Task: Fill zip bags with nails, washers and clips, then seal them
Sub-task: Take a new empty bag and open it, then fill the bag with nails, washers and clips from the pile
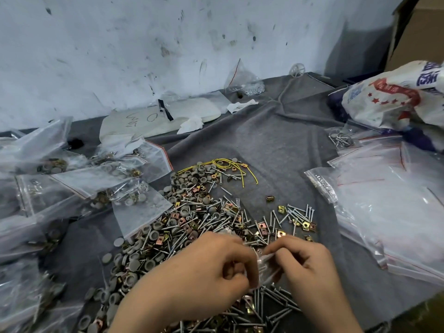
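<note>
Our hands meet low over the heap. The left hand [204,275] and the right hand [305,267] both have their fingers curled in, and between them they pinch a small clear zip bag [263,263], one hand at each side. The plastic is crumpled and blurred, so we cannot tell whether its mouth is open or pressed closed, or what is inside. It sits just above the loose nails [276,299] at the near edge of the counter [276,145], which is covered in grey cloth.

We judge the job to be somewhere in the middle. The supply in front of us is far from used up: a broad drift of grey washers [149,239], nails and small yellow and copper clips [305,224], all mixed together. To our left lies a spread of filled bags [96,181], overlapping one another, with the same parts showing through the plastic. Those look done, though we cannot check every seal from here. To our right a stack of empty bags [389,207] lies flat, and it looks thick.

So a good many bags are left to fill and close. The one between our hands is either being loaded or being sealed. The two-sided pinch makes us lean toward sealing, but that is a guess.
</note>
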Demonstrator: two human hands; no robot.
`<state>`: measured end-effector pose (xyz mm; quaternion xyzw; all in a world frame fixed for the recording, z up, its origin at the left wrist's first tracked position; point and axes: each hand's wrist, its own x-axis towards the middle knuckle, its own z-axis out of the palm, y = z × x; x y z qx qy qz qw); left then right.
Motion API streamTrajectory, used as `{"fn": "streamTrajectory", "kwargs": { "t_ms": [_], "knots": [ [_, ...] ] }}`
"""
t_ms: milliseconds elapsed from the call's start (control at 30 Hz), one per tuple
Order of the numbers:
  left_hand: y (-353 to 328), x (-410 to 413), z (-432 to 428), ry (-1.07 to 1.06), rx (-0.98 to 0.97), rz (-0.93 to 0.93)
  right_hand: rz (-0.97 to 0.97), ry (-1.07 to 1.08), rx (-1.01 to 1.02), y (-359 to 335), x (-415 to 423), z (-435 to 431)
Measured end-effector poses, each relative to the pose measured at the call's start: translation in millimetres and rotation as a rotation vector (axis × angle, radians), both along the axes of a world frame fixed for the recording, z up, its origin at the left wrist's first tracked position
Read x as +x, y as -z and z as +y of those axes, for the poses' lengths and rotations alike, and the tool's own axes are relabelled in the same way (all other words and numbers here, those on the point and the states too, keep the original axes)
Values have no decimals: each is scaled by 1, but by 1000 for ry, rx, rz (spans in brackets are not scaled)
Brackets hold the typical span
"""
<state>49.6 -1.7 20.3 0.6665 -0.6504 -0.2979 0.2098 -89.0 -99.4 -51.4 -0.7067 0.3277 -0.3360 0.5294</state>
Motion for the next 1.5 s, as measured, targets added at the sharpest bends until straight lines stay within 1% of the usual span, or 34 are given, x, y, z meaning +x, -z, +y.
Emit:
{"fn": "streamTrajectory", "kwargs": {
  "t_ms": [167,267,333,367,400,433,467,500,533,567,600,633,667,700,833,933,1100,1233,1300,1367,1400,1500],
  "knots": [
    [-2,1,2,-32,-33,189,-8,-39,205,10,-1,-10],
    [0,5,1,-7,-107,183,-61,-161,339,14,-2,-14],
    [2,10,1,-54,-182,181,-162,-300,360,13,-6,-16],
    [3,13,1,-108,-210,174,-214,-307,353,14,-8,-19],
    [4,16,2,-174,-235,156,-255,-275,343,14,-9,-25],
    [5,20,3,-239,-264,141,-254,-185,291,13,-8,-33],
    [6,25,4,-296,-302,131,-202,-68,182,13,-4,-44],
    [6,29,4,-344,-341,130,-67,42,23,14,2,-57],
    [7,33,4,-384,-373,121,121,111,-134,15,9,-71],
    [7,36,5,-412,-398,110,337,117,-255,15,17,-84],
    [6,39,5,-433,-419,88,549,88,-328,16,25,-96],
    [7,41,6,-444,-440,59,715,47,-357,18,33,-105],
    [7,43,7,-455,-456,22,827,8,-363,18,39,-110],
    [7,45,7,-469,-478,-8,898,-23,-365,18,45,-113],
    [8,51,10,-513,-545,-108,1062,-81,-425,12,63,-118],
    [7,52,13,-536,-588,-124,1137,-140,-439,5,70,-121],
    [5,53,15,-536,-627,-104,1102,-256,-423,-2,77,-121],
    [6,54,15,-530,-628,-93,1159,-356,-440,-9,87,-118],
    [7,55,15,-528,-623,-93,1130,-412,-409,-16,92,-119],
    [7,56,15,-534,-620,-95,1007,-437,-367,-32,95,-121],
    [7,55,15,-536,-620,-99,892,-441,-330,-43,95,-121],
    [7,55,14,-526,-639,-151,420,-483,-178,-83,86,-109]
  ]
}}
